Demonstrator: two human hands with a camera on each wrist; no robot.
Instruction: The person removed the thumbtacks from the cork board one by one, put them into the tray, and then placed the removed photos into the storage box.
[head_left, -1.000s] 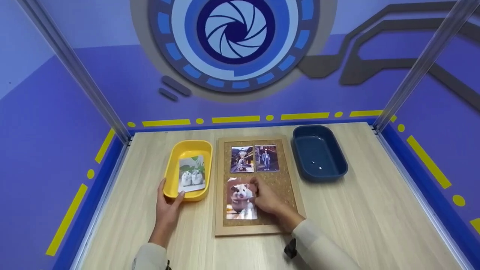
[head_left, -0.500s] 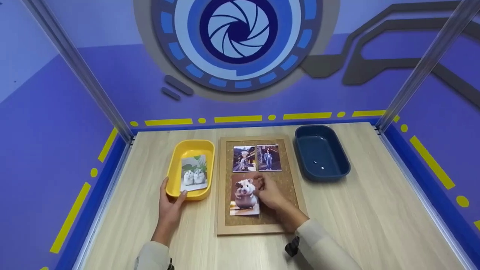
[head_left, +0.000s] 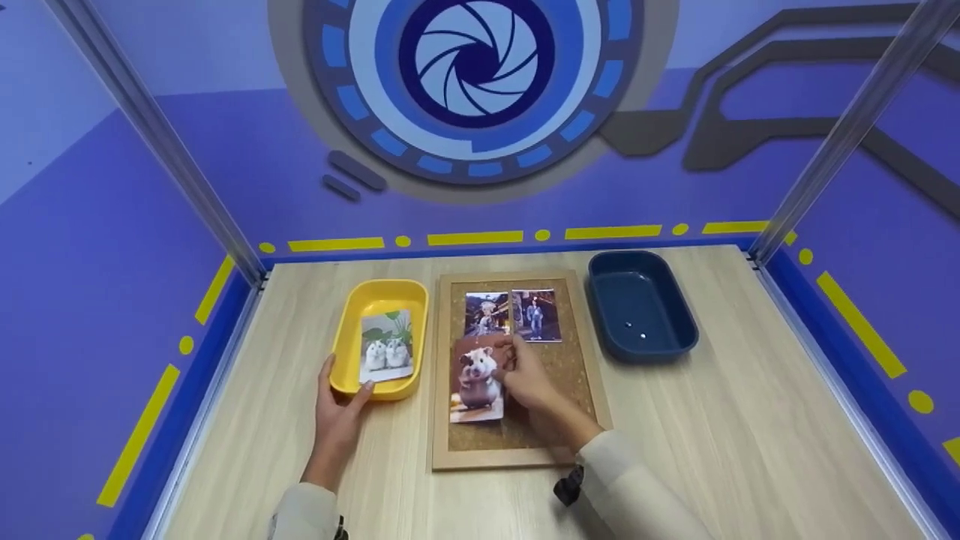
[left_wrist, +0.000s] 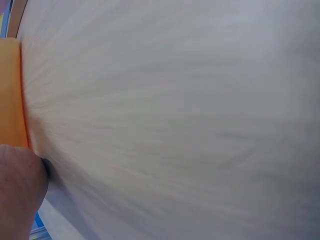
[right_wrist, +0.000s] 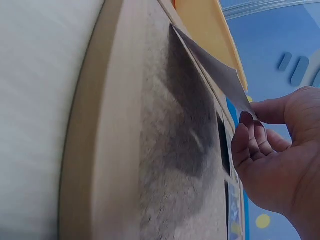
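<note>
My right hand (head_left: 531, 381) pinches a hamster photo (head_left: 478, 386) by its right edge, between thumb and fingers. The photo is raised off the corkboard (head_left: 551, 420); in the right wrist view its back (right_wrist: 220, 72) tilts over the cork and casts a shadow. In the head view its top edge overlaps the lower part of a small photo (head_left: 486, 311). Another small photo (head_left: 536, 315) lies beside that one. My left hand (head_left: 341, 416) grips the near end of a yellow tray (head_left: 347, 330), thumb at the rim. Inside the tray lies a photo of two white hamsters (head_left: 386, 352).
A dark blue tray (head_left: 645, 292) stands right of the corkboard, with a couple of small shiny pieces (head_left: 636, 331) on its bottom. Everything stands on a light wooden table (head_left: 712, 420). Blue printed panels (head_left: 247, 180) enclose it at the back and sides.
My right hand has lifted the hamster photo off the cork and shifted it up toward the two small photos. My left hand has stayed on the yellow tray.
</note>
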